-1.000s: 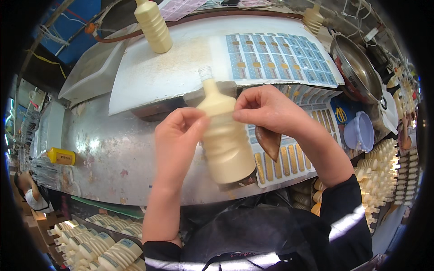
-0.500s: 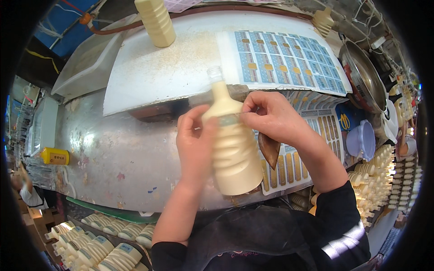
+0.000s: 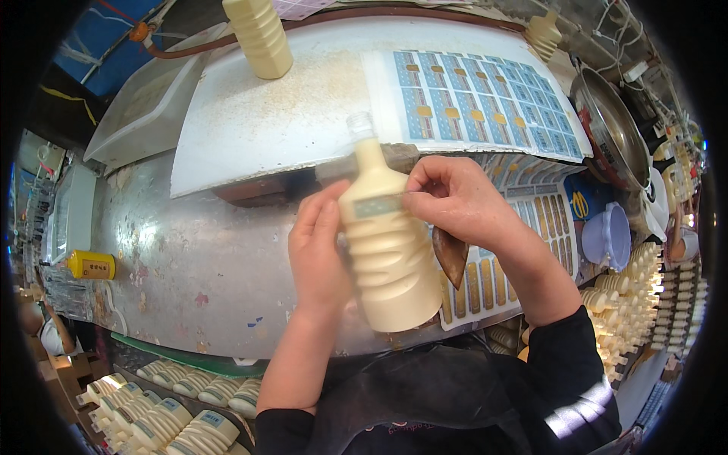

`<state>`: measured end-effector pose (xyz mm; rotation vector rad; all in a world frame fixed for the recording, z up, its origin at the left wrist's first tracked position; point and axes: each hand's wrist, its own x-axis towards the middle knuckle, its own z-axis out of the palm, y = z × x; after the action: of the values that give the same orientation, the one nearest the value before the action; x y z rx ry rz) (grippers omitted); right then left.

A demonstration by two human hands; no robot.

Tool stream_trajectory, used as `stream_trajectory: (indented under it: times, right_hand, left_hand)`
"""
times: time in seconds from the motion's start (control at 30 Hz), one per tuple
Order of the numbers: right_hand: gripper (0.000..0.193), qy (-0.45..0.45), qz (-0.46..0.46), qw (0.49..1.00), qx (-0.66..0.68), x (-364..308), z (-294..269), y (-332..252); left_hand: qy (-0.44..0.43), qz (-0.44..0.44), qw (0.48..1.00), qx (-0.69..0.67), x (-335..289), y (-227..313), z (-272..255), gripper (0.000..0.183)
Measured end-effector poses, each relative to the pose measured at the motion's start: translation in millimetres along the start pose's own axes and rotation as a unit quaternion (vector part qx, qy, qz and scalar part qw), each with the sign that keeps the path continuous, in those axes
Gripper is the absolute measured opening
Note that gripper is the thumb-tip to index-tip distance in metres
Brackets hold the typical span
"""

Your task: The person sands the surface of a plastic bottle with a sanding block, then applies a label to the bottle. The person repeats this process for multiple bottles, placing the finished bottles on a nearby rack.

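Observation:
A cream bottle point(image 3: 394, 265) with a wavy ribbed body and a clear threaded neck stands tilted in front of me. Across its shoulder lies a small grey-green label point(image 3: 378, 205). My right hand point(image 3: 459, 201) pinches the label's right end between thumb and finger. At the bottle's left side is my left hand point(image 3: 318, 246), its fingers stretched out along the edge and no pinch visible; part of it is blurred. A brown pointed blade-like piece point(image 3: 451, 256) shows below my right hand; whether that hand holds it is hidden.
A white board point(image 3: 250, 114) bears sheets of blue labels point(image 3: 470, 98) and another cream bottle point(image 3: 262, 38). Gold label strips point(image 3: 485, 284) lie at the right, near a lilac bucket point(image 3: 605, 236) and a metal pan point(image 3: 614, 121). A yellow container point(image 3: 92, 265) lies left; labelled bottles point(image 3: 152, 417) fill the lower left.
My left fingers have come off the label's left side and straightened, moving slightly left. The label's face is now more exposed. My right hand keeps its pinch.

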<state>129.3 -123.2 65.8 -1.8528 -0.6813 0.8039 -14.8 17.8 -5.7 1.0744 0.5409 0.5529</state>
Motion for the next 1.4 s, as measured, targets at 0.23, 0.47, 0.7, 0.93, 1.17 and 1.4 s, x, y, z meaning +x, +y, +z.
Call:
stream_trajectory:
  times: [0.23, 0.47, 0.7, 0.93, 1.17, 1.4]
  right_hand:
    - [0.021, 0.004, 0.005, 1.000, 0.003, 0, 0, -1]
    - [0.019, 0.002, 0.014, 1.000, 0.003, -1, 1, -6]
    - [0.014, -0.009, 0.010, 1.000, 0.020, 2, -1, 1]
    - [0.014, -0.041, 0.007, 0.997, 0.059, 6, -13, 13]
    - [0.012, -0.041, 0.035, 0.989, 0.134, 8, -14, 27]
    - [0.024, 0.013, -0.009, 0.988, 0.151, 17, -12, 64]
  left_hand:
    - [0.014, -0.008, 0.999, -0.042, -1, -1, 2, 0.030]
    - [0.002, -0.027, 0.997, -0.070, -7, 7, 14, 0.032]
    - [0.016, -0.023, 0.998, -0.062, -8, 7, 17, 0.034]
    - [0.025, -0.002, 0.999, -0.032, -8, 5, 17, 0.034]
    - [0.035, 0.006, 0.999, -0.001, -10, 7, 21, 0.033]
    - [0.022, -0.005, 0.997, 0.076, -16, 11, 20, 0.037]
